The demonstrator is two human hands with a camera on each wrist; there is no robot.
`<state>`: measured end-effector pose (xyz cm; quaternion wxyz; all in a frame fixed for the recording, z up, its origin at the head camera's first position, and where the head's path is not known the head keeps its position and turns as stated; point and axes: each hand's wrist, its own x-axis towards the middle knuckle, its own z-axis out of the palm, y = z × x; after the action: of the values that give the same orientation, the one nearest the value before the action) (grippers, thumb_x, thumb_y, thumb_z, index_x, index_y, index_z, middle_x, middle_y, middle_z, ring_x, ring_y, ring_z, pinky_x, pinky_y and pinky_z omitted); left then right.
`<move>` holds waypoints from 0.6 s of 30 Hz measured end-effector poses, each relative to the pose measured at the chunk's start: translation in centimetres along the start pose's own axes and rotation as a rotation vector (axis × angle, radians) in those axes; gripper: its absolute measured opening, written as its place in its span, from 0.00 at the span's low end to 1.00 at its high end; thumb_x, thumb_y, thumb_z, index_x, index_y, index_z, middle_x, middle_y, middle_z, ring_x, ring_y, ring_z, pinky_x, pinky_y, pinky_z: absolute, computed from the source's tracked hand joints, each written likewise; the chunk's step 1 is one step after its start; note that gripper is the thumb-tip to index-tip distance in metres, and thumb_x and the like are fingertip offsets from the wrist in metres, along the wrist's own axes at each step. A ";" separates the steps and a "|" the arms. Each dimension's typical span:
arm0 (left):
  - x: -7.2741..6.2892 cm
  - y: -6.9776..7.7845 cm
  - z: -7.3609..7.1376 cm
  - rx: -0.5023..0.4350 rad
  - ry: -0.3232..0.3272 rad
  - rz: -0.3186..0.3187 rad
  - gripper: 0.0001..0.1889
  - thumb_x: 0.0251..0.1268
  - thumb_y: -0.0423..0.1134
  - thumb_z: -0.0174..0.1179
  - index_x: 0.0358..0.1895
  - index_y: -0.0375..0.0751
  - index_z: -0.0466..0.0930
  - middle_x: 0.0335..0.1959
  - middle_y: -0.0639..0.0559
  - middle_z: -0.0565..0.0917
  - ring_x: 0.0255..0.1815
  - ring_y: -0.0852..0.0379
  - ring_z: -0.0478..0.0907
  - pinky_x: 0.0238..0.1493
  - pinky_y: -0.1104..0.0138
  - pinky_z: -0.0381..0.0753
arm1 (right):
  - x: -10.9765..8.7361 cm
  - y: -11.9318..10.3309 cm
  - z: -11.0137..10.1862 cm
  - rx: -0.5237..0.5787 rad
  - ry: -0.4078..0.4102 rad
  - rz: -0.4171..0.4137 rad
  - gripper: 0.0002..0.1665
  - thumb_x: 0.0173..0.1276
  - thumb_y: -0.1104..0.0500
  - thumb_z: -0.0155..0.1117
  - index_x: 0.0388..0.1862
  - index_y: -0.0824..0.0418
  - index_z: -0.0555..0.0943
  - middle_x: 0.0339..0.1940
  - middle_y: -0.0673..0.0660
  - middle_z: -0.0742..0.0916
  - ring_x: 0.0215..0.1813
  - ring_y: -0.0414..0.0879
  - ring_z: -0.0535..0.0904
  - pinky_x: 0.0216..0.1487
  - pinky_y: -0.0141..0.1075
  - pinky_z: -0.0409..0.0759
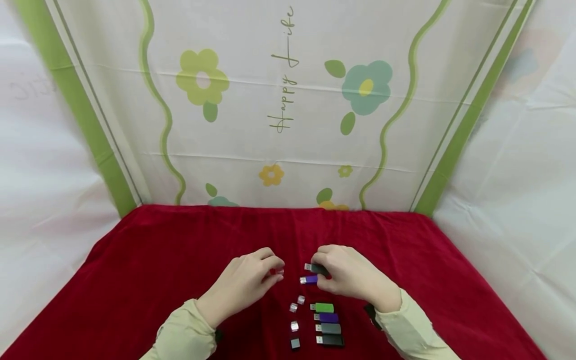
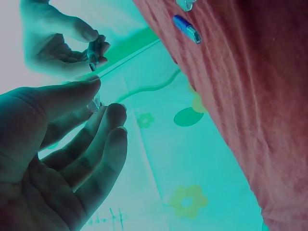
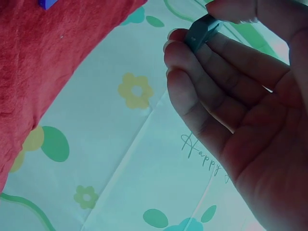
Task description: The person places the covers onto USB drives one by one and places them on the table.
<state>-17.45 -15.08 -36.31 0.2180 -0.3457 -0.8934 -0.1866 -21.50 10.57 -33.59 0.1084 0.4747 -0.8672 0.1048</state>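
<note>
My right hand (image 1: 353, 272) pinches a dark USB flash drive (image 1: 319, 269) between thumb and fingertips, its metal plug pointing left. Its dark body (image 3: 203, 32) also shows in the right wrist view. In my left hand (image 1: 245, 280), thumb and fingertips pinch a small clear cap (image 2: 94, 103), apart from the plug. A blue-purple flash drive (image 1: 309, 280) lies on the cloth by the right hand, partly covered by it. Nearer me lies a column of a green flash drive (image 1: 324, 307), a purple one (image 1: 327, 317), a grey one (image 1: 330, 328) and a black one (image 1: 332, 340).
Left of the column lie loose clear caps (image 1: 294, 326) and a grey-topped dark cap (image 1: 295, 343). Red cloth (image 1: 180, 260) covers the table. A white flowered curtain (image 1: 252, 145) hangs behind, with white fabric at both sides.
</note>
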 end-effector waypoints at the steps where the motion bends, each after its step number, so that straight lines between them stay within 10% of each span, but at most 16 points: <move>1: 0.0 0.0 -0.1 0.003 0.006 0.003 0.10 0.55 0.38 0.74 0.40 0.46 0.85 0.35 0.59 0.79 0.28 0.66 0.78 0.28 0.76 0.76 | 0.0 0.0 0.0 -0.002 0.007 -0.007 0.08 0.51 0.63 0.70 0.28 0.55 0.79 0.24 0.44 0.75 0.24 0.34 0.65 0.24 0.26 0.69; 18: 0.1 0.6 -0.1 -0.003 0.066 0.057 0.10 0.56 0.38 0.73 0.40 0.46 0.84 0.36 0.59 0.78 0.25 0.68 0.74 0.25 0.77 0.73 | 0.1 -1.2 0.2 -0.007 0.095 -0.112 0.09 0.53 0.66 0.71 0.34 0.58 0.83 0.29 0.46 0.77 0.28 0.34 0.67 0.29 0.21 0.69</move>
<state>-17.09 -14.63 -36.04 0.2521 -0.3651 -0.8751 -0.1932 -20.58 9.85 -33.72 0.1568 0.5165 -0.8335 0.1179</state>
